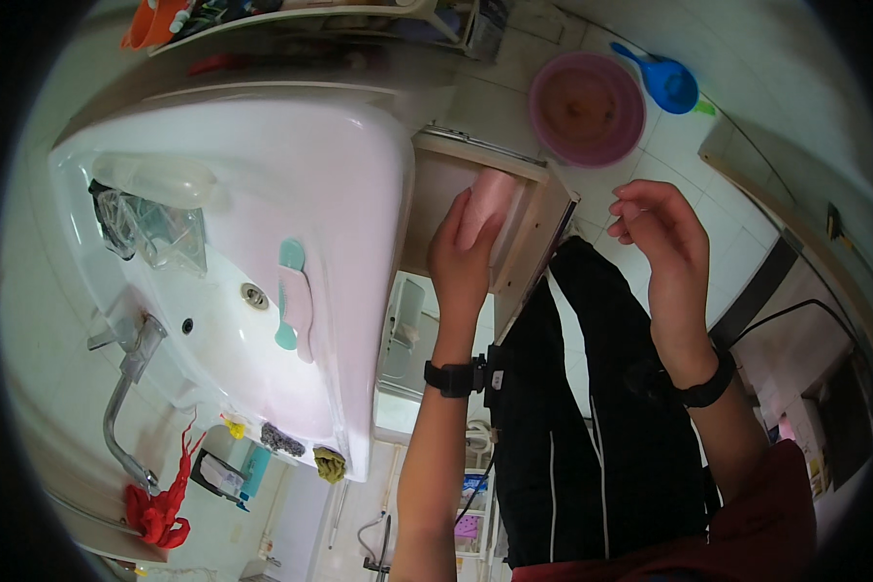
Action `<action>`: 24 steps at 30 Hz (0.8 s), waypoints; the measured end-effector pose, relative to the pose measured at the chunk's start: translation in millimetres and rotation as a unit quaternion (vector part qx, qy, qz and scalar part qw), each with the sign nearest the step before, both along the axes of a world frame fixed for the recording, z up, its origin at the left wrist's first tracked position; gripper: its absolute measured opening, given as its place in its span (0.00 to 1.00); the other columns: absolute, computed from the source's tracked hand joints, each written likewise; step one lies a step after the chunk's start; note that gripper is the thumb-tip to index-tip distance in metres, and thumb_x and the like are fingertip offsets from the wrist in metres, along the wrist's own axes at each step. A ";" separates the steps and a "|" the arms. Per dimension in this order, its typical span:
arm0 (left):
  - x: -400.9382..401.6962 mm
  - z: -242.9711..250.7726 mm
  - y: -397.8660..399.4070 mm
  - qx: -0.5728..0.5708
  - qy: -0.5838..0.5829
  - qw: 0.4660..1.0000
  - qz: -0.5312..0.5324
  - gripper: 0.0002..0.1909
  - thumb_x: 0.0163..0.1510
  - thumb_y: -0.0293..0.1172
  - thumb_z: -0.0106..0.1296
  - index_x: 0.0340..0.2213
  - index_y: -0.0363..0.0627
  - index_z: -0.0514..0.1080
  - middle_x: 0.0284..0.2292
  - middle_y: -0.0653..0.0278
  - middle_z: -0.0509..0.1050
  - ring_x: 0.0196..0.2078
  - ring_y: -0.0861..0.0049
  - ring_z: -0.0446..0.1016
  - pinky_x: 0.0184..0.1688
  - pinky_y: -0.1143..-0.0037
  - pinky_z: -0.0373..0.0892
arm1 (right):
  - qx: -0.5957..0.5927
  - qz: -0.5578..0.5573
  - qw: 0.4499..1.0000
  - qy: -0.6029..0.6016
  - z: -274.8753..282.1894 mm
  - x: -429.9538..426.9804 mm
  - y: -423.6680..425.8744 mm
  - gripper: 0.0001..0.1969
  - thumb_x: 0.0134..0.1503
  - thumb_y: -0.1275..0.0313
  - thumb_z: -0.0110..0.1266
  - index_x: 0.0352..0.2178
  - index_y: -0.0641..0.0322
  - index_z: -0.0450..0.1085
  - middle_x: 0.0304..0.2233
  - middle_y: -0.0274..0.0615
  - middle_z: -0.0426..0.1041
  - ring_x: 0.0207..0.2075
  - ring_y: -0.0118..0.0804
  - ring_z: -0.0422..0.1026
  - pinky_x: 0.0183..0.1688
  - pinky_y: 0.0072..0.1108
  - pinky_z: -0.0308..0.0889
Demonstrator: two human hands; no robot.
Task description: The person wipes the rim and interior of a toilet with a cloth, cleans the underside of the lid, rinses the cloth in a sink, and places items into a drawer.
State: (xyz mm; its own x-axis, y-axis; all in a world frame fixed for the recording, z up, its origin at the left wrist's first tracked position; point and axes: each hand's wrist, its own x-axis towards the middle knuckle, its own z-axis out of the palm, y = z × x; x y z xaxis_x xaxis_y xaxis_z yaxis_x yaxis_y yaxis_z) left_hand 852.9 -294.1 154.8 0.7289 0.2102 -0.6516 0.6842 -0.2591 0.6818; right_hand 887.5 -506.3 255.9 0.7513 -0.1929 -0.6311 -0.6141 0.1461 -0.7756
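Observation:
My left hand (465, 233) is closed around a pink cylindrical object (489, 200) inside an open drawer (436, 182) beneath the washbasin's edge. To the right of the drawer, my right hand (658, 218) is raised over the floor with its fingers curled and nothing visible in it. On the white washbasin (356, 174) lie a pink comb (297, 302) and a teal comb (289, 254), one over the other. A clear plastic bag (167, 233) and a translucent bottle-like object (153, 178) rest near the back of the basin.
A pink basin (587, 109) with brownish contents and a blue scoop (669, 84) stand on the tiled floor. The chrome faucet (134, 364) and a red cloth (156, 516) are left. A green cloth (329, 464) and a grey scourer (281, 439) sit on the washbasin rim.

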 end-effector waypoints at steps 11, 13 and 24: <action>0.1 -23.3 -16.5 0.026 0.023 0.998 -0.058 0.31 0.47 0.33 0.67 0.52 0.35 0.70 0.46 0.53 0.76 0.46 0.70 0.75 0.51 0.73 0.70 | 0.046 -0.010 0.998 0.030 -8.7 -19.9 -1.3 0.09 0.61 0.78 0.47 0.42 0.64 0.70 0.37 0.36 0.73 0.38 0.26 0.71 0.45 0.19 0.67; -3.1 -26.4 -15.3 0.041 -0.007 0.998 -0.055 0.28 0.48 0.34 0.67 0.49 0.38 0.73 0.44 0.55 0.76 0.45 0.71 0.75 0.49 0.72 0.71 | 0.041 0.004 0.999 0.028 -7.5 -19.2 0.0 0.09 0.61 0.79 0.46 0.42 0.65 0.70 0.37 0.36 0.73 0.40 0.26 0.71 0.45 0.19 0.67; -1.8 -25.5 -11.1 0.040 -0.040 0.998 -0.008 0.20 0.50 0.28 0.64 0.46 0.40 0.76 0.42 0.59 0.76 0.42 0.73 0.75 0.48 0.74 0.71 | 0.033 0.019 0.999 0.021 -6.5 -14.8 -4.3 0.08 0.61 0.79 0.46 0.41 0.65 0.70 0.38 0.36 0.73 0.41 0.26 0.72 0.45 0.20 0.68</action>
